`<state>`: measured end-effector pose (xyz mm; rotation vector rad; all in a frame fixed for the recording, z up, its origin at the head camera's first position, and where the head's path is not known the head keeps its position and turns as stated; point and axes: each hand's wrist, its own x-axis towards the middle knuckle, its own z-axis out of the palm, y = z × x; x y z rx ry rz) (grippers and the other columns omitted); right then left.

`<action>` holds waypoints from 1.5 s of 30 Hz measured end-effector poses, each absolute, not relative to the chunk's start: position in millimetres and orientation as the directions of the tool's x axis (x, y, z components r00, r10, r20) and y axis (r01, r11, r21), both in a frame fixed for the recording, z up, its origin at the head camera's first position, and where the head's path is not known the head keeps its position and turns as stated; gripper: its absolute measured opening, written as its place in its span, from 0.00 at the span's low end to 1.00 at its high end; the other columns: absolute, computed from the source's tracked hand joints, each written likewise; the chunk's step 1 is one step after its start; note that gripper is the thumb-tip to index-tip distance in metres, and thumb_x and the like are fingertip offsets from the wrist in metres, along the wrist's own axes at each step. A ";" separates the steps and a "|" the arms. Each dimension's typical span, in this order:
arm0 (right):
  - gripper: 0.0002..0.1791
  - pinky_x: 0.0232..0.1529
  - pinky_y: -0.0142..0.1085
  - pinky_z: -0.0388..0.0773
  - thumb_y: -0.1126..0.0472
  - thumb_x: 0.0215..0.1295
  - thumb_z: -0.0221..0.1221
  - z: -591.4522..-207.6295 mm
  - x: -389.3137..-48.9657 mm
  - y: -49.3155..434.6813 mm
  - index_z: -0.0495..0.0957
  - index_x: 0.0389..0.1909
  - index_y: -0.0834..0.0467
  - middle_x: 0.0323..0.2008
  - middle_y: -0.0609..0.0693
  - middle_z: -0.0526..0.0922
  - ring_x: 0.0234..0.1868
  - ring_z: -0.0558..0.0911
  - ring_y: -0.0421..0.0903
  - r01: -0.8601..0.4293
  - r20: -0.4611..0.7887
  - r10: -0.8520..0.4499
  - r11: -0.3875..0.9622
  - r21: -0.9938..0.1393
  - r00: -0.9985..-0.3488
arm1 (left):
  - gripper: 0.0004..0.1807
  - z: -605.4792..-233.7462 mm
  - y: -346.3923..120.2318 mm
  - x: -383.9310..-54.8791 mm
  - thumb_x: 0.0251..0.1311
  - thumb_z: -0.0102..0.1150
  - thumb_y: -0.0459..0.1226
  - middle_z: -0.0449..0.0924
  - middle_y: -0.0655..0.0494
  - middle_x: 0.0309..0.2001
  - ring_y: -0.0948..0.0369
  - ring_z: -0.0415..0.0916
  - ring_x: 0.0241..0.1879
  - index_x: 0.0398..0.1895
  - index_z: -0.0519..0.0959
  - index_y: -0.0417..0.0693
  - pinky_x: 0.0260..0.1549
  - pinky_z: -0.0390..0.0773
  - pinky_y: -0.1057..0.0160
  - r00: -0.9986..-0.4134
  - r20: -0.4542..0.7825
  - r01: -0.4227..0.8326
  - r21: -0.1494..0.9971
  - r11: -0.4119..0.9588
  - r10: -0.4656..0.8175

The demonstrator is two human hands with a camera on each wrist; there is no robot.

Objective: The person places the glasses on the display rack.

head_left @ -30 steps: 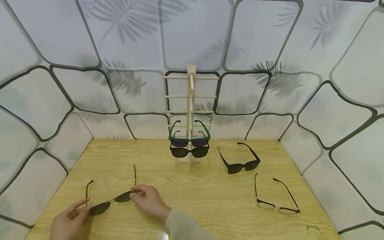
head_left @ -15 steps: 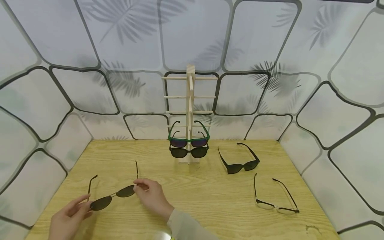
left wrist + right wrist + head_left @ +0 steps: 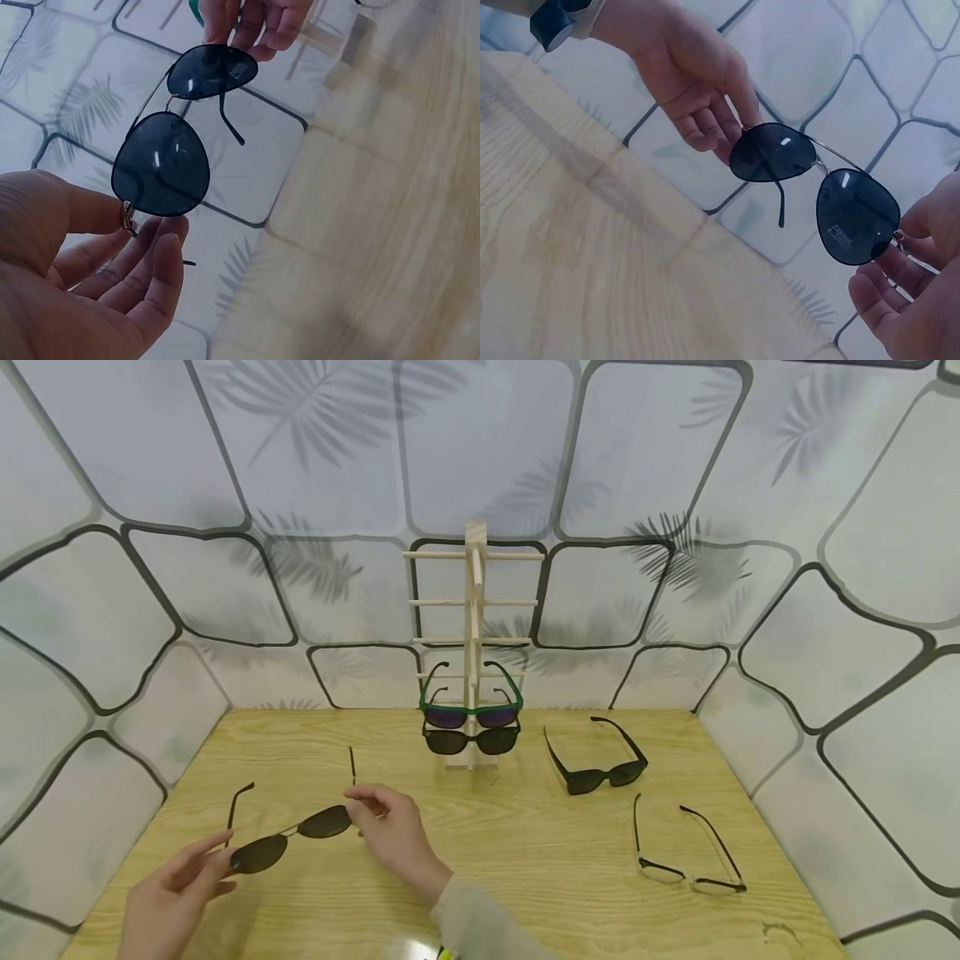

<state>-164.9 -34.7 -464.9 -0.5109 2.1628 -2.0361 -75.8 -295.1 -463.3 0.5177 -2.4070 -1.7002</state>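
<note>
Since the earlier frame, the aviator sunglasses (image 3: 258, 854) have risen and shifted forward and to my right, and both my hands have gone with them. My left hand (image 3: 176, 889) pinches one outer corner by the hinge between thumb and fingers; my right hand (image 3: 397, 831) pinches the other. The sunglasses hang between them above the table (image 3: 525, 877), tilted, right end higher in the head view. I'd say I hold the corners to keep my fingers off the lenses and both arms spread. Those arms point away from me, towards the stand's side of the table.

Beyond, the wooden stand (image 3: 471, 627) carries green-framed sunglasses (image 3: 447, 718) just above dark sunglasses (image 3: 447, 742), lenses facing me. Right of it, black sunglasses (image 3: 588, 781) lie with arms unfolded, and nearer me clear-lensed glasses (image 3: 663, 867) lie likewise, probably for easy picking up.

My right fingertips are partly behind the frame. Pale lettering (image 3: 844, 236) on the right lens is too blurred to read. A yellow-green thing (image 3: 446, 954) is cut off at the bottom edge; I can't tell what it is.
</note>
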 end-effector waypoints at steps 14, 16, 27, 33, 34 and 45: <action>0.12 0.37 0.32 0.85 0.59 0.78 0.61 -438.3 -170.9 -11.5 0.87 0.54 0.59 0.45 0.61 0.88 0.32 0.80 0.32 -0.190 0.186 -0.283 -0.011 -0.982 -0.941 | 0.22 -435.9 -272.6 -84.4 0.73 0.64 0.49 0.84 0.88 0.41 0.69 0.87 0.34 0.66 0.83 0.57 0.35 0.86 0.69 -0.931 -0.093 -0.186 0.953 0.239 -0.353; 0.11 0.39 0.38 0.87 0.59 0.78 0.61 -435.8 -171.7 -9.1 0.87 0.53 0.58 0.45 0.61 0.88 0.33 0.80 0.33 -0.195 0.190 -0.278 -0.010 -0.981 -0.942 | 0.20 -433.1 -270.4 -85.8 0.73 0.65 0.48 0.84 0.87 0.41 0.70 0.87 0.34 0.65 0.84 0.57 0.35 0.86 0.70 -0.933 -0.085 -0.165 0.965 0.206 -0.350; 0.12 0.37 0.31 0.84 0.60 0.78 0.61 -412.5 -171.2 5.4 0.87 0.55 0.58 0.49 0.60 0.88 0.42 0.85 0.50 -0.217 0.221 -0.235 -0.042 -0.975 -0.946 | 0.23 -410.0 -254.5 -92.9 0.73 0.65 0.49 0.88 0.82 0.38 0.67 0.87 0.31 0.67 0.83 0.57 0.36 0.81 0.75 -0.940 -0.055 -0.155 0.947 0.280 -0.336; 0.12 0.36 0.29 0.82 0.62 0.77 0.61 -398.0 -170.4 13.7 0.87 0.55 0.60 0.48 0.62 0.87 0.40 0.84 0.46 -0.269 0.275 -0.203 -0.056 -0.961 -0.940 | 0.23 -397.7 -246.4 -95.9 0.72 0.66 0.48 0.90 0.76 0.36 0.68 0.87 0.31 0.68 0.83 0.57 0.27 0.61 0.61 -0.949 -0.019 -0.104 0.962 0.254 -0.316; 0.12 0.36 0.29 0.82 0.62 0.77 0.61 -395.9 -170.1 15.3 0.86 0.55 0.60 0.48 0.63 0.87 0.40 0.84 0.46 -0.275 0.281 -0.199 -0.058 -0.960 -0.939 | 0.22 -396.0 -245.0 -96.5 0.72 0.66 0.47 0.90 0.77 0.36 0.67 0.87 0.31 0.67 0.83 0.57 0.27 0.61 0.62 -0.950 -0.008 -0.091 0.964 0.251 -0.313; 0.11 0.35 0.30 0.82 0.63 0.76 0.62 -373.9 -167.8 40.3 0.87 0.54 0.60 0.47 0.62 0.87 0.37 0.83 0.40 -0.327 0.330 -0.120 -0.044 -0.944 -0.936 | 0.18 -375.6 -223.2 -108.8 0.73 0.65 0.36 0.91 0.76 0.42 0.66 0.86 0.29 0.64 0.85 0.47 0.31 0.76 0.74 -0.960 0.159 0.110 0.971 0.211 -0.231</action>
